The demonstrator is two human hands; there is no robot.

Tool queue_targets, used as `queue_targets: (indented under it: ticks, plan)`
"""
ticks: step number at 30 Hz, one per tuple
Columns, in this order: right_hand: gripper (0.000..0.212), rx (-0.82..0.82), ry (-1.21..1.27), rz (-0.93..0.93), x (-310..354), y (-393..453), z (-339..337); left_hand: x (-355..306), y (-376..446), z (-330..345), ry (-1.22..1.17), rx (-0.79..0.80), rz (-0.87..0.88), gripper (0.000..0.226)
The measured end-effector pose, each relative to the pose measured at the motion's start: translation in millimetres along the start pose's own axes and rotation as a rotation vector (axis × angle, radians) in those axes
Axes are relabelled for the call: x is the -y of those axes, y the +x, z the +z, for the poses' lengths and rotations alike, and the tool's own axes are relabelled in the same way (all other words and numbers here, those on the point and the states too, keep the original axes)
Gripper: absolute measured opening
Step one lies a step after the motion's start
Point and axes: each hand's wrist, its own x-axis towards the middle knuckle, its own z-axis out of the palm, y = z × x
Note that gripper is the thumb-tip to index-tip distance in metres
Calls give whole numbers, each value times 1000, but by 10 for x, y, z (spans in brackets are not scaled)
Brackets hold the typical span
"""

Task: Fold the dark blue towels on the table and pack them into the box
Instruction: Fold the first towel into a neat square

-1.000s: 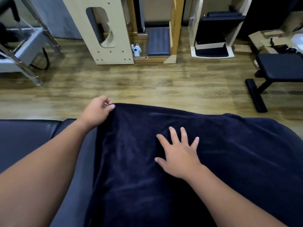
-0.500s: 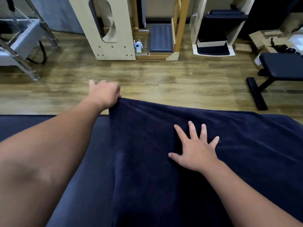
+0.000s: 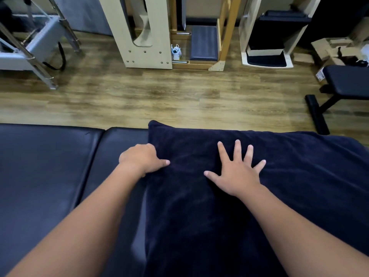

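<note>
the dark blue towel (image 3: 229, 206) lies spread over the right part of the padded table (image 3: 46, 176), its far edge running just short of the table's far rim, its far-left corner (image 3: 152, 124) poking slightly past that rim toward the wooden floor (image 3: 159, 96); the towel's left edge runs from that corner down toward the viewer, leaving the table's whole left side bare dark upholstery; the towel's right side runs out of view; beyond the table a broad strip of floor lies open before the wooden apparatus (image 3: 139, 37) and the black bench (image 3: 343, 84) at the right; the left hand (image 3: 141, 158) sits on the towel's left edge, fingers curled under and gripping the cloth, thumb stretched out flat on top; the right hand (image 3: 237, 172) lies flat on the towel near its middle, fingers spread and straight, pressing down, holding nothing; both forearms reach forward from the lower corners.
</note>
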Motion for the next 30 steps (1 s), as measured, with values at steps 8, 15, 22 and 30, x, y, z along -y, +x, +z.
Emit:
queue_targets:
  ticks: [8, 15, 22, 30]
  plan:
    - [83, -28, -60, -226, 137, -675, 362, 212, -231, 463, -585, -288, -84, 27]
    - [84, -18, -26, -64, -427, -1119, 530, 85, -655, 720, -435, -303, -46, 41]
    - [83, 14, 103, 206, -986, -1672, 698, 273, -1131, 1287, -635, -231, -58, 44]
    - [76, -4, 21, 61, -1265, -2187, 858, 291, -1845, 1653, -738, -95, -75, 88]
